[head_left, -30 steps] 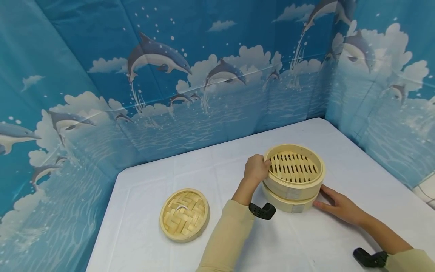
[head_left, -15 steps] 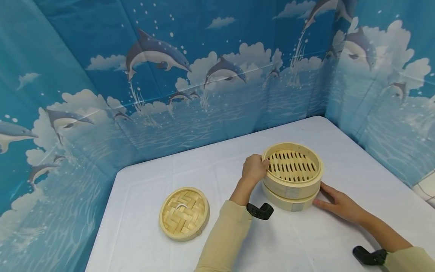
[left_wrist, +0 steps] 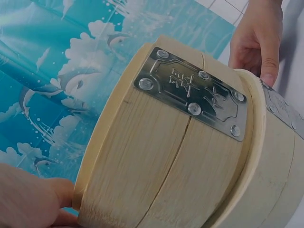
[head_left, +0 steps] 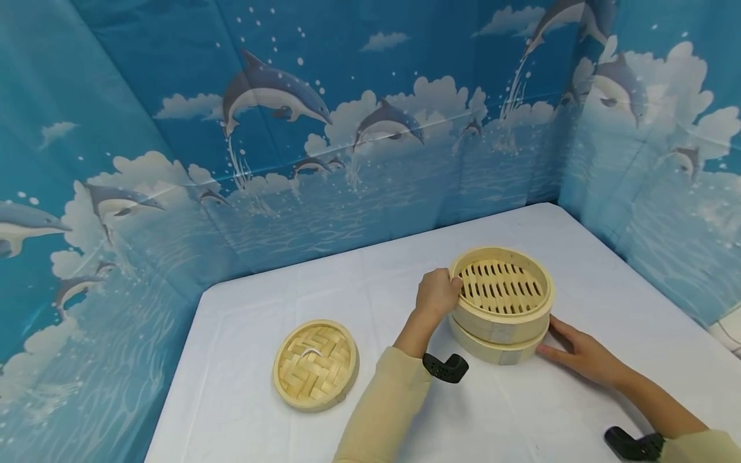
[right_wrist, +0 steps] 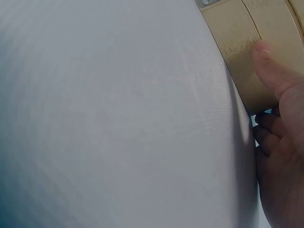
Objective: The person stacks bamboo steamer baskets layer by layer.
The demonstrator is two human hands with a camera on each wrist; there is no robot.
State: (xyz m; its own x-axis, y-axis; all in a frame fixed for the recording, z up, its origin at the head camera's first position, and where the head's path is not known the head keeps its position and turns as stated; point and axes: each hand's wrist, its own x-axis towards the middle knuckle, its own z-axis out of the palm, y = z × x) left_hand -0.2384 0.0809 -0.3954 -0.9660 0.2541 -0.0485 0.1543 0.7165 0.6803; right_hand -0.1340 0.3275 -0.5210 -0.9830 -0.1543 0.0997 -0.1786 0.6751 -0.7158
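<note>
Two round bamboo steamer baskets stand stacked on the right side of the table. My left hand (head_left: 437,292) grips the left rim of the upper steamer basket (head_left: 502,287), thumb over the edge. Its slatted bottom shows from above. Below it sits the lower steamer basket (head_left: 498,350), a seam visible between the two. My right hand (head_left: 585,354) holds the lower basket's right side; in the right wrist view the thumb (right_wrist: 268,61) presses its wall, and the other fingers are partly hidden. Metal plate (left_wrist: 192,92) with embossed characters is riveted to the upper basket.
A woven bamboo steamer lid (head_left: 315,365) with a small pale handle lies on the white-covered table (head_left: 243,411), left of the left forearm. Blue dolphin-print curtain (head_left: 324,206) hangs behind and to the right of the table.
The view shifts slightly with the head. Both hands keep their places on the stacked steamer baskets, and the baskets and lid show no clear movement.
</note>
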